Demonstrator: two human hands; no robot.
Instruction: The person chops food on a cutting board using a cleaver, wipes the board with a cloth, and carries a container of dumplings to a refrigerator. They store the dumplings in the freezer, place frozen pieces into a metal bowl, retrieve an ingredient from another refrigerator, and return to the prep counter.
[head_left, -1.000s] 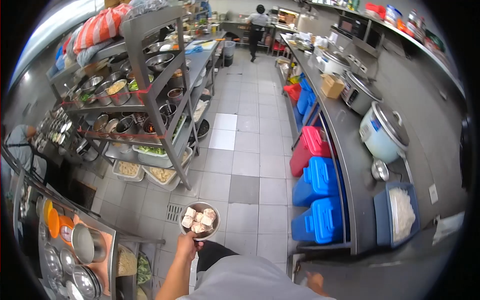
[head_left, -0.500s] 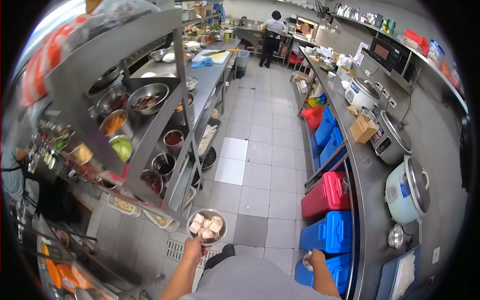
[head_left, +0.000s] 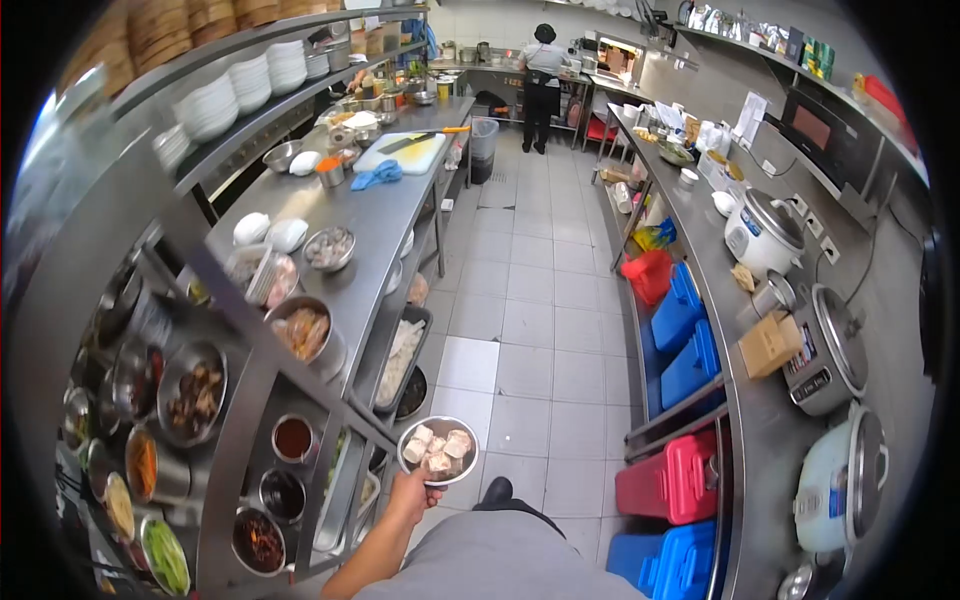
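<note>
My left hand [head_left: 408, 496] grips the near rim of a metal bowl [head_left: 474, 451], its fingers wrapped under the edge. Several pale, whitish-pink chunks [head_left: 437, 462] lie in the bowl; I cannot tell what they are. The bowl is held level, above the tiled floor and beside the left shelving. My right hand is out of view.
A steel worktable [head_left: 330, 200] on the left bears a cutting board [head_left: 375, 158], a knife and food bowls. Rice cookers [head_left: 765, 232] line the right counter, with blue and red bins [head_left: 665, 480] below. A tiled aisle [head_left: 525, 330] runs toward a person [head_left: 543, 85] standing at the back.
The view has moved forward along the aisle, with the left shelving now closer. My left hand still carries the bowl. My right hand, earlier holding something whitish near the blue bins, has left the view.
</note>
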